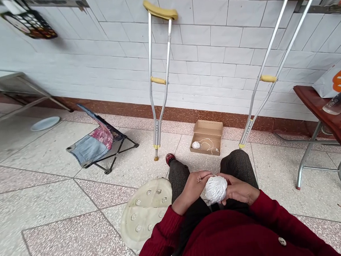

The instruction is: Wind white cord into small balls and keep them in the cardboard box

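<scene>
Red-sleeved right hand (240, 191) curls around a ball of string (216, 189), left hand (193, 185) pinches its strand; a slipped grip could send it rolling, unwinding.

No legible txt; bottle label (330, 105) too blurry.

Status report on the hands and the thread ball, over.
Right hand cradles white thread ball over lap. Left hand against it, fingers curled. Cardboard box with smaller ball on floor ahead.
</scene>
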The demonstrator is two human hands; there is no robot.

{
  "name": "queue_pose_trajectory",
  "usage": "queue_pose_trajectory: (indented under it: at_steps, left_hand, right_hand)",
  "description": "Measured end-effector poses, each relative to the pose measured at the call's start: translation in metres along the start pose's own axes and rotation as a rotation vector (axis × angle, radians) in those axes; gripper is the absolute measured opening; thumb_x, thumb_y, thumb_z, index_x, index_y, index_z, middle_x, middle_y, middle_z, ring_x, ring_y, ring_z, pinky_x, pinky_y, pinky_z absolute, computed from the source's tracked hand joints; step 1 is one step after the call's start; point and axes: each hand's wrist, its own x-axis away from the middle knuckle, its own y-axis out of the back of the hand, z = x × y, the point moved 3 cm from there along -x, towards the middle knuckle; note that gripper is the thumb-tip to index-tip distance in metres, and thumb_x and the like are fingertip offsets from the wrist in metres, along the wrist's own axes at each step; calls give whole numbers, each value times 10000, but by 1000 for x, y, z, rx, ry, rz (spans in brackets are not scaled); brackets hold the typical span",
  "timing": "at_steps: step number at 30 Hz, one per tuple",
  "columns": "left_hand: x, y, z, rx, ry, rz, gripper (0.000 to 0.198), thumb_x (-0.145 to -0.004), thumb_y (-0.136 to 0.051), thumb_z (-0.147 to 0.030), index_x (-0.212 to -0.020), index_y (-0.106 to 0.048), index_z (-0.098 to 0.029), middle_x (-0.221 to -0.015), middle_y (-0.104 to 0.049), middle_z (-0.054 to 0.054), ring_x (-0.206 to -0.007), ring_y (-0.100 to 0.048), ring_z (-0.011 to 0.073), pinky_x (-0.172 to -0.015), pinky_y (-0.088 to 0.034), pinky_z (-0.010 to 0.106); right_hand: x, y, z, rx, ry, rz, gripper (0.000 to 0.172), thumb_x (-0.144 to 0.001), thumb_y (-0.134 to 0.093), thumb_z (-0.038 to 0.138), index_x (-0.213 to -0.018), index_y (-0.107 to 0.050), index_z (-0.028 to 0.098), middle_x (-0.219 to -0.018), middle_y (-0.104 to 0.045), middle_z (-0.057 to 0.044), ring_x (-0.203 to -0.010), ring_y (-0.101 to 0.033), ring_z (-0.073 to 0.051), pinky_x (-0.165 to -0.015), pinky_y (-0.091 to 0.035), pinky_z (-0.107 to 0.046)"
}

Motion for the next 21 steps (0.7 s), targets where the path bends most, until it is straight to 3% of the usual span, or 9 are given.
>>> queue_pose_trajectory:
  at_steps: [4, 7, 11, 13, 15, 18, 21]
  left_hand:
    - [4, -15, 3, 102, 37, 34, 405, -907, -443, -381, -660, -644, -132, -653, -621, 12, -662, -541, 132, -655, -406, 211]
    - [13, -27, 8, 92, 56, 84, 454, -920, -431, -404, -600, -608, -135, -647, -621, 13, -656, -546, 124, -670, -404, 206]
    - [29, -35, 7, 95, 57, 223, 441, -926, -444, -390, -607, -607, -132, -641, -619, 3, -638, -542, 114, -658, -397, 199]
    - [33, -27, 1, 50, 31, 230, 413, -927, -449, -367, -624, -610, -136, -638, -607, -6, -635, -538, 111, -648, -390, 198]
    - [32, -10, -6, -33, -9, 145, 390, -933, -440, -343, -645, -613, -146, -663, -604, -5, -672, -547, 118, -679, -395, 205]
    - [23, 14, -12, -166, -74, -2, 363, -927, -450, -303, -632, -606, -160, -656, -599, -11, -704, -546, 125, -870, -393, 257]
    - [10, 15, -10, -183, -105, -2, 351, -920, -461, -303, -635, -617, -171, -623, -596, -23, -674, -536, 121, -981, -352, 309]
  right_hand:
    - [6, 11, 31, -84, 129, -135, 494, -676, -712, 209, -1130, -518, 202, -905, -654, -44, -670, -632, -150, -545, -482, -239]
    - [-2, 30, 50, -39, 263, -322, 407, -730, -659, 327, -1085, -506, 199, -811, -633, -28, -610, -597, -140, -498, -442, -232]
    - [-16, 60, 57, 359, 308, -664, 403, -680, -682, 343, -992, -460, 220, -712, -563, 33, -530, -521, -115, -470, -403, -223]
    - [-20, 68, 44, 620, 241, -740, 459, -593, -732, 264, -964, -465, 226, -705, -545, 51, -537, -493, -100, -484, -398, -210]
    - [-21, 66, 20, 689, 128, -643, 500, -545, -740, 201, -968, -475, 224, -726, -545, 52, -575, -502, -102, -507, -416, -206]
    - [-18, 43, -16, 427, -57, -330, 565, -546, -731, 187, -1038, -456, 219, -769, -556, 42, -604, -548, -123, -517, -475, -237]
    - [-8, 12, -22, 203, -93, -88, 618, -570, -755, 193, -1109, -453, 221, -851, -584, 15, -683, -599, -145, -563, -521, -260]
